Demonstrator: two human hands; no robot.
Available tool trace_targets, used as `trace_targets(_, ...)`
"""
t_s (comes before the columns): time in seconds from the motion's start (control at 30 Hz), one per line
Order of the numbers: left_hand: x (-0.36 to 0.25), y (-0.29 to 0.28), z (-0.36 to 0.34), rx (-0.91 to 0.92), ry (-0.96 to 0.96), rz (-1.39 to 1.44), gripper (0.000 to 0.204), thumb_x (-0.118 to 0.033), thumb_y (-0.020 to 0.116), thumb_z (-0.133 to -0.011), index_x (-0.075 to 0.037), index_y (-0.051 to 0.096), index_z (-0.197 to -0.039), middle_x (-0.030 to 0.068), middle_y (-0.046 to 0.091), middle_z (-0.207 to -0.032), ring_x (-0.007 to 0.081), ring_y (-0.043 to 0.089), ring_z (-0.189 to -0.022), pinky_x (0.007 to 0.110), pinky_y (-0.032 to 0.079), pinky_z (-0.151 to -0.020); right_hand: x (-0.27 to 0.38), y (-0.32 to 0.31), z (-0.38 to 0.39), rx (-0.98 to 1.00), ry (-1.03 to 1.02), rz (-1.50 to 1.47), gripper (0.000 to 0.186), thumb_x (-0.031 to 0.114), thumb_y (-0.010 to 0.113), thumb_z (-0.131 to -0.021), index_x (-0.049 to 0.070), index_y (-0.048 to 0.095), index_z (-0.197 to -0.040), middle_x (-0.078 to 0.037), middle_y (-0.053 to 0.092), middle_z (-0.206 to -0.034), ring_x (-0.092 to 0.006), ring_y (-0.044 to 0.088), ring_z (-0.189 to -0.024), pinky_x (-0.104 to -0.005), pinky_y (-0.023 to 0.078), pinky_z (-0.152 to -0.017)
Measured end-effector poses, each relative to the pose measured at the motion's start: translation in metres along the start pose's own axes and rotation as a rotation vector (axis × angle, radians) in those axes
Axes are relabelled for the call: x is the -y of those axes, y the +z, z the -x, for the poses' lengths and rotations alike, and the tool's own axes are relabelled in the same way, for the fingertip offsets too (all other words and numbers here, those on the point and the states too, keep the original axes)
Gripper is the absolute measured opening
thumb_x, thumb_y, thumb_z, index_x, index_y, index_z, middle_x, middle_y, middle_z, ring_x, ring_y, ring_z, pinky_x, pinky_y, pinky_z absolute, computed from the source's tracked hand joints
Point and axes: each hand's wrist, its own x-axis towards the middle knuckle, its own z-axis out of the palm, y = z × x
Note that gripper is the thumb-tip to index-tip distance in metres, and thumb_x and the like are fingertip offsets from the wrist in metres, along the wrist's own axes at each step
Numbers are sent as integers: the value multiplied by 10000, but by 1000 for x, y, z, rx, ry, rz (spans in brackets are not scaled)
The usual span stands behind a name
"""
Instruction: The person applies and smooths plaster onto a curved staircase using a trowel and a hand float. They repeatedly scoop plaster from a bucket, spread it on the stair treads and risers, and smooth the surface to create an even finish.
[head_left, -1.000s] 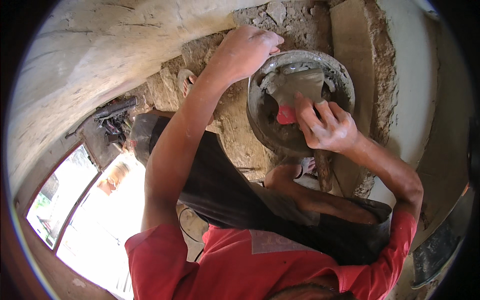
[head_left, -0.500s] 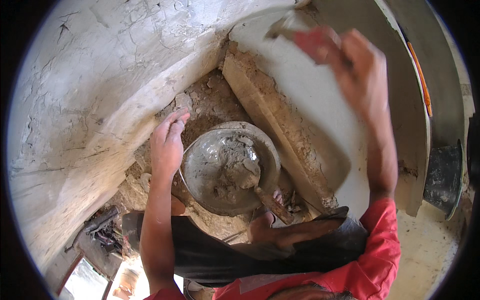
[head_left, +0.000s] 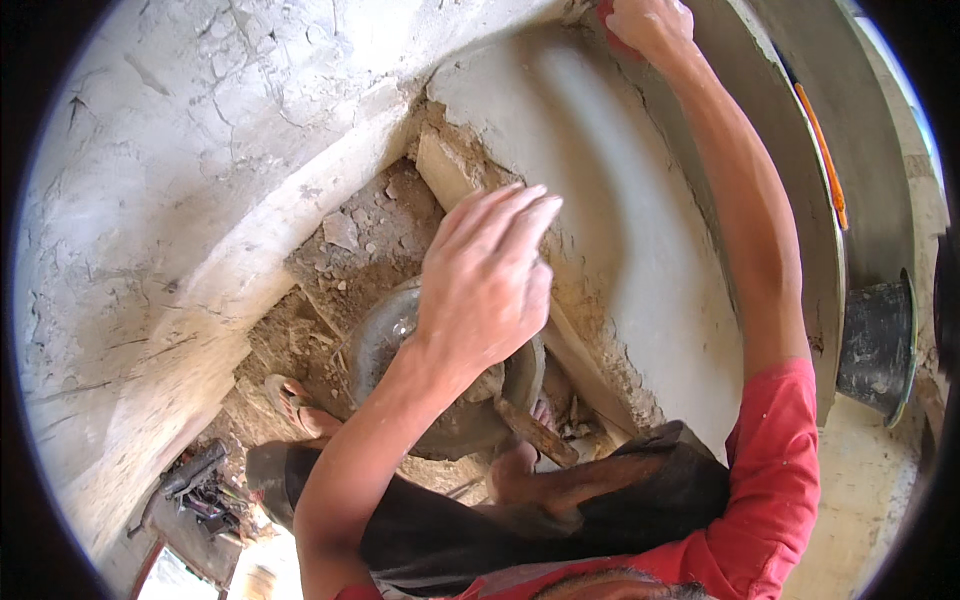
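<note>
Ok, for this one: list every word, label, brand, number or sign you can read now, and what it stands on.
None: no text can be read.
Black bucket: pale smears, no lettering that I can make out.
Basin: none visible; partly hidden by the left hand.
Red handle in the right hand: none visible; mostly covered.
Orange object: too small to tell.

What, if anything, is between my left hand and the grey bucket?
Nothing visible: your left hand overlaps the grey bucket in this view, though what lies beneath the hand is hidden. The wooden handle juts out at lower right, clear of the hand.
</note>
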Motion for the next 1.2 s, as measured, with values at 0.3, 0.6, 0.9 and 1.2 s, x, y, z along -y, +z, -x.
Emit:
trace_targets(0.3,50,115,-133,242,-20,-464,670,-382,516,-1085,64,461,-1581,203,448,-1681,311,363,-1590,484,248,-1329,1,-57,17,-114,97,47,235,217,707,-861,20,829,-904,-220,794,-950,-408,780,-935,-495,618,-838)
trace_targets(0.6,52,118,-131,200,-33,-495,686,-343,545,-1036,114,485,-1544,226,472,-1654,316,405,-1558,464,282,-1307,2,2,19,140,6,100,352,382,695,-935,112,822,-1122,-206,795,-1112,-427,758,-1060,-517,615,-930)
trace_targets(0.9,52,117,-131,291,-72,-511,693,-364,442,-1088,75,405,-1624,192,394,-1723,325,296,-1626,484,182,-1341,0,-2,13,-37,73,116,289,337,680,-902,85,815,-944,-178,803,-987,-404,769,-970,-516,608,-891)
trace_targets(1.2,54,122,-130,192,-57,-500,694,-346,477,-1053,94,440,-1589,208,458,-1676,311,384,-1575,456,247,-1324,-26,-10,41,107,82,-9,435,501,600,-998,150,813,-1145,-171,800,-1086,-428,755,-1031,-551,590,-907)
